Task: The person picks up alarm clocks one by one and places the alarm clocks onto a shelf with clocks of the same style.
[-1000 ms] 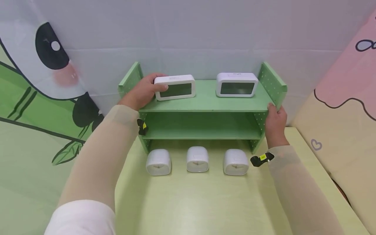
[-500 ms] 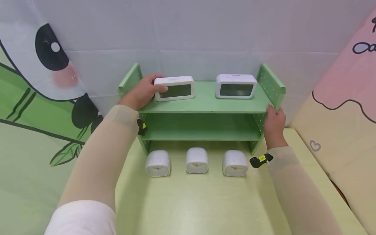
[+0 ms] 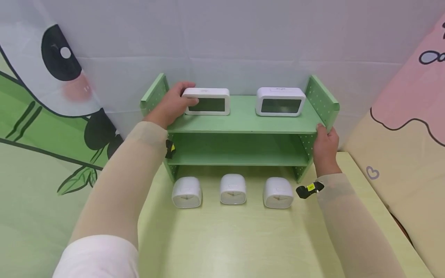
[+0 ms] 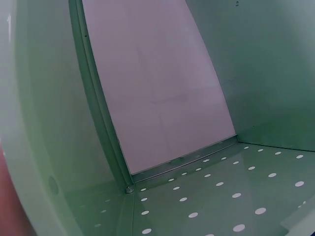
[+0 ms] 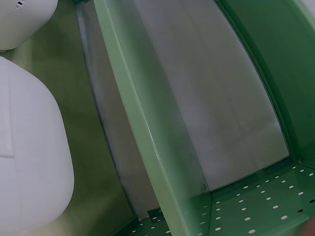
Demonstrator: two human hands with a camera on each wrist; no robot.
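Note:
On the top board of a green shelf unit [image 3: 243, 125], my left hand [image 3: 172, 103] holds the left end of a white digital clock [image 3: 212, 105], thumb across its dark screen and other fingers at its back. A second white digital clock [image 3: 280, 102] stands at the right of that board, apart from both hands. My right hand [image 3: 326, 150] grips the front edge of the unit's right side panel [image 3: 321, 101], thumb on the inner side. In the left wrist view the perforated side panel [image 4: 236, 191] shows, with a sliver of a finger at the left edge.
Three rounded white clocks stand in a row on the pale table [image 3: 222, 239]: a left one [image 3: 187, 192], a middle one [image 3: 233, 189] and a right one [image 3: 278, 192]. The shelf unit backs against a pale wall cloth [image 3: 240, 42].
My left hand has turned the held clock slightly, so its front now lies level instead of slanting, and it sits a little farther back. The right hand keeps its grip.

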